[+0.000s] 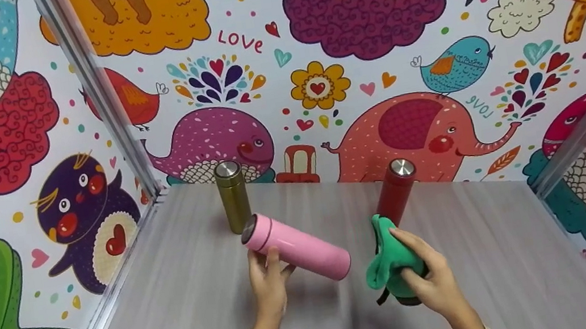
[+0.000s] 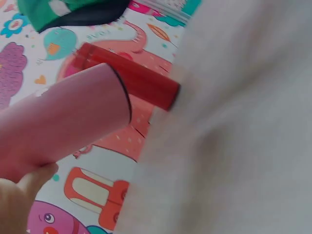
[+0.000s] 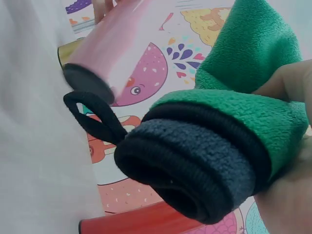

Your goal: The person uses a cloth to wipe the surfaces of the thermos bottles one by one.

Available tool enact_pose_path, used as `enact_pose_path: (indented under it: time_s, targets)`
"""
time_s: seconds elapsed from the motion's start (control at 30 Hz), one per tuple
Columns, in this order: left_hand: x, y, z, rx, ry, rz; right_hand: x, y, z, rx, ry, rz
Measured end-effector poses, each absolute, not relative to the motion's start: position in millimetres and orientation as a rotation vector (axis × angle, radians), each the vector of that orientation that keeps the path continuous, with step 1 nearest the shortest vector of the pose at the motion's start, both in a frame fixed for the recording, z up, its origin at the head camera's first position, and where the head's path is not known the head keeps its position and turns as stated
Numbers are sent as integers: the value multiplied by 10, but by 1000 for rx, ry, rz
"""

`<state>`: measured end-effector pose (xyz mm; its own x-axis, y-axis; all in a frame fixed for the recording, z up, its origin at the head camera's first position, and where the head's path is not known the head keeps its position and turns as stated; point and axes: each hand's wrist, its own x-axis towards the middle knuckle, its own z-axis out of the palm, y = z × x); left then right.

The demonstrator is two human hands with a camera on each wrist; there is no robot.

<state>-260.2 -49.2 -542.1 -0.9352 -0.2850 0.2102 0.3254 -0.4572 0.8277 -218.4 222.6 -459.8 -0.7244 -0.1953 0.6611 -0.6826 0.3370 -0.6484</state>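
A pink thermos bottle (image 1: 305, 249) is tilted in the air, its dark-rimmed cap end up to the left. My left hand (image 1: 270, 285) grips it near the cap from below. In the left wrist view the pink bottle (image 2: 73, 114) shows its base end with a dark rim. My right hand (image 1: 435, 276) holds a folded green cloth (image 1: 395, 262) beside the bottle's base, apart from it. In the right wrist view the cloth (image 3: 234, 112) shows a grey-blue side, black edging and a black hanging loop (image 3: 95, 117).
An olive-gold thermos (image 1: 235, 201) stands upright at the back left of the grey table (image 1: 175, 307). A red thermos (image 1: 397, 190) stands at the back right, partly behind the cloth. Printed cartoon walls with metal frame bars (image 1: 99, 94) enclose the table.
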Motion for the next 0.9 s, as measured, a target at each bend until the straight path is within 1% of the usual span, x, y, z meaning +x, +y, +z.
enact_pose_path:
  time_s: [0.23, 0.43, 0.53, 0.7, 0.9]
  targets:
    - [-2511, -497, -5232, 24, -1034, -2667, -2307, 2336, -4883, 763, -2111, 1368]
    - [-2473, -484, -5106, 114, -794, -2806, -2178, 2193, -4640, 828, -2037, 1397]
    - [-2456, -479, -5066, 115, -765, -2817, -2173, 2089, -4568, 898, -2005, 1377]
    - [-2425, -448, -5029, 86, -778, -2823, -2251, 1922, -4574, 1004, -1982, 1371]
    - [-2418, -423, -4992, 107, -715, -2823, -2283, 1846, -4678, 950, -2004, 1456]
